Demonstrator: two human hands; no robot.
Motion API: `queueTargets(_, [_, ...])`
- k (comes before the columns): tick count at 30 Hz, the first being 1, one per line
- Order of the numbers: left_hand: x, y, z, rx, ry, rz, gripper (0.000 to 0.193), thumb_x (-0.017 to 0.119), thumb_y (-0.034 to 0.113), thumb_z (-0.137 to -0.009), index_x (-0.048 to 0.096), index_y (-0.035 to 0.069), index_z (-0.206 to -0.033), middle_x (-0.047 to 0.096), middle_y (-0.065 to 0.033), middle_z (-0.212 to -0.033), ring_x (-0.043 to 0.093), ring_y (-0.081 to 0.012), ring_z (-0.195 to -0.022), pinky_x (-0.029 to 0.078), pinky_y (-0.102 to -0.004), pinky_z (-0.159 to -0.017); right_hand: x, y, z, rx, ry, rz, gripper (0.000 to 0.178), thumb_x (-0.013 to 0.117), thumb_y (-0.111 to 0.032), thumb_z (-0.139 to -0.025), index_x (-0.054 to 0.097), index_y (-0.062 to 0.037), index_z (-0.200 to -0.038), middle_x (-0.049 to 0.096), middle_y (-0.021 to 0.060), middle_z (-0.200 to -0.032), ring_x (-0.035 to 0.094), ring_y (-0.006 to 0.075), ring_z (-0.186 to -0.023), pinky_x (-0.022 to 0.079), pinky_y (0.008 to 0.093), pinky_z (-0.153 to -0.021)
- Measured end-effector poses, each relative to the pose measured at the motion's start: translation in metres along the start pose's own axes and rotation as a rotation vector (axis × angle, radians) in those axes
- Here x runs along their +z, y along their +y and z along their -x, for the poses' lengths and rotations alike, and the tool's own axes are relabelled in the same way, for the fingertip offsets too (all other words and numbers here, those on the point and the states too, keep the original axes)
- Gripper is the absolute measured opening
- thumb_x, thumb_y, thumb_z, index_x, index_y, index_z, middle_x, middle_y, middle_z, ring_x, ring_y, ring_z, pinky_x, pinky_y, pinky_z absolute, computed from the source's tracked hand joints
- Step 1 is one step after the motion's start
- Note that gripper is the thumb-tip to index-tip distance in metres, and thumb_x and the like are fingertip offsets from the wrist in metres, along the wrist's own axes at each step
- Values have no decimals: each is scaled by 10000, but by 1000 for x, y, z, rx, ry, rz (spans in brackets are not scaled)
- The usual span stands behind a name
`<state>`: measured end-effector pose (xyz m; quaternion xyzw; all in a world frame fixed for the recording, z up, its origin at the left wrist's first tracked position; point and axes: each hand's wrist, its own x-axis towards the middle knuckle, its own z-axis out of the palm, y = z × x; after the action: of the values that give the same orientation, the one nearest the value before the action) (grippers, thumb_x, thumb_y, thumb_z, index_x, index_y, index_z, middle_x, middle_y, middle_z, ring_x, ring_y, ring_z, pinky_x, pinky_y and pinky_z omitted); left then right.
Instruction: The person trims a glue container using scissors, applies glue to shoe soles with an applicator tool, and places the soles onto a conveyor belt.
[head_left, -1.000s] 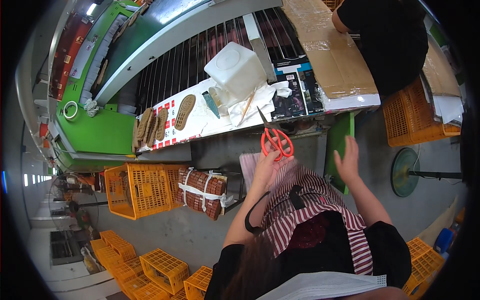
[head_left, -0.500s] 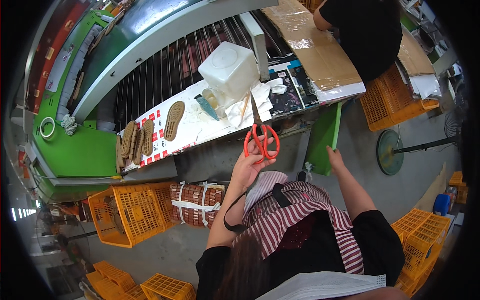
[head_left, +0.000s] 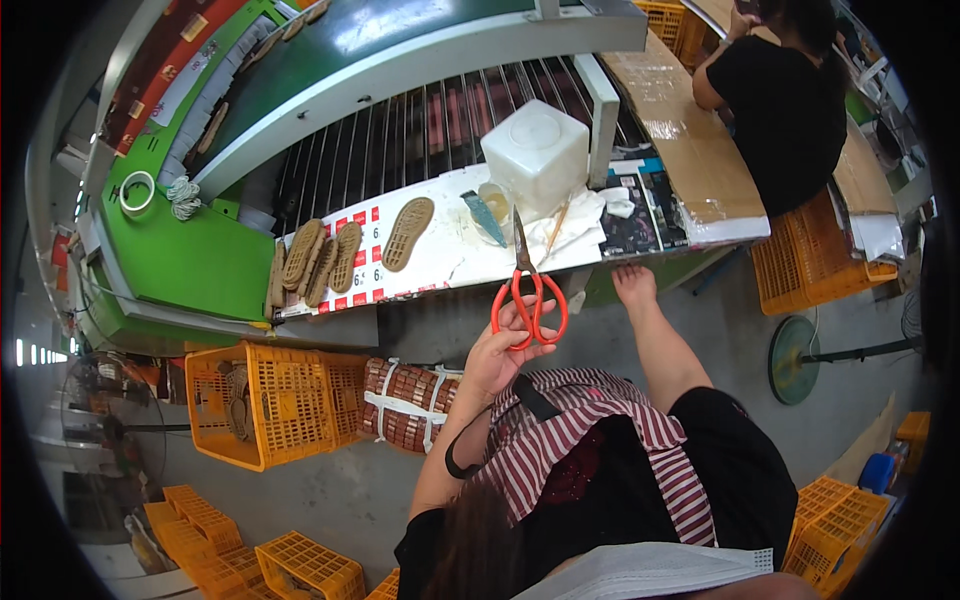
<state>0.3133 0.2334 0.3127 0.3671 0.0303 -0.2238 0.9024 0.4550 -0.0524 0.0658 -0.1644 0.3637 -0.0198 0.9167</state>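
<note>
A pair of scissors (head_left: 528,310) with red handles is in my left hand (head_left: 500,355), its dark blades pointing away from me toward the worktable. My fingers are wrapped round the handle loops. My right hand (head_left: 634,286) is at the table's near side, fingers stretched out against a green panel (head_left: 655,274) below the tabletop. Beyond the scissors, on the table (head_left: 440,260), lie white tissues (head_left: 585,222), a thin wooden stick (head_left: 557,230), a teal flat piece (head_left: 484,218) and a small cup (head_left: 494,198). Behind them stands a white plastic jug (head_left: 537,155).
Several brown shoe soles (head_left: 320,262) lean together at the table's left, with one sole (head_left: 408,233) apart. A yellow crate (head_left: 265,405) and a strapped bundle (head_left: 408,402) are on the floor. A person in black (head_left: 775,120) sits at the right; a round stand base (head_left: 792,360) is nearer.
The green panel stood swung out toward me; it is now in under the table edge, my right hand having moved forward with it. The view has shifted, and the scissors stay in my left hand.
</note>
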Motion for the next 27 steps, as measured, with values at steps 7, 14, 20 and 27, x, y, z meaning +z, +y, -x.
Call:
queueTargets(7, [-3, -5, -28, 61, 26, -67, 428, 432, 175, -971, 356, 68, -1378, 452, -120, -1380, 578, -194, -1083, 476, -338, -837, 75, -18, 133, 236, -435, 936, 339, 481, -216, -931, 515, 9, -1181, 618, 114, -1008, 603, 187, -917, 499, 321, -803])
queueTargets(14, [3, -41, -70, 107, -15, -31, 423, 476, 164, -967, 404, 104, -1379, 566, 17, -1174, 526, -82, -980, 381, -249, -850, 117, 4, 196, 122, -567, 733, 288, 494, -249, -964, 544, -4, -1107, 502, -15, -689, 492, 99, -623, 441, 249, -615])
queueTargets(20, [10, -62, -77, 28, 59, 2, 299, 527, 171, -950, 498, 72, -1230, 582, 8, -968, 543, -86, -858, 430, -272, -784, 99, 2, 205, 97, -468, 487, 244, 501, -219, -965, 564, 5, -1037, 366, -51, -579, 350, 62, -511, 334, 225, -503])
queueTargets(27, [14, -68, -74, 22, 167, 244, 229, 478, 281, -981, 523, 57, -973, 386, 46, -670, 367, -72, -564, 378, -244, -576, 85, 5, 211, -101, -435, 482, 259, 506, -224, -963, 586, 22, -979, 338, -57, -554, 280, 46, -467, 251, 216, -440])
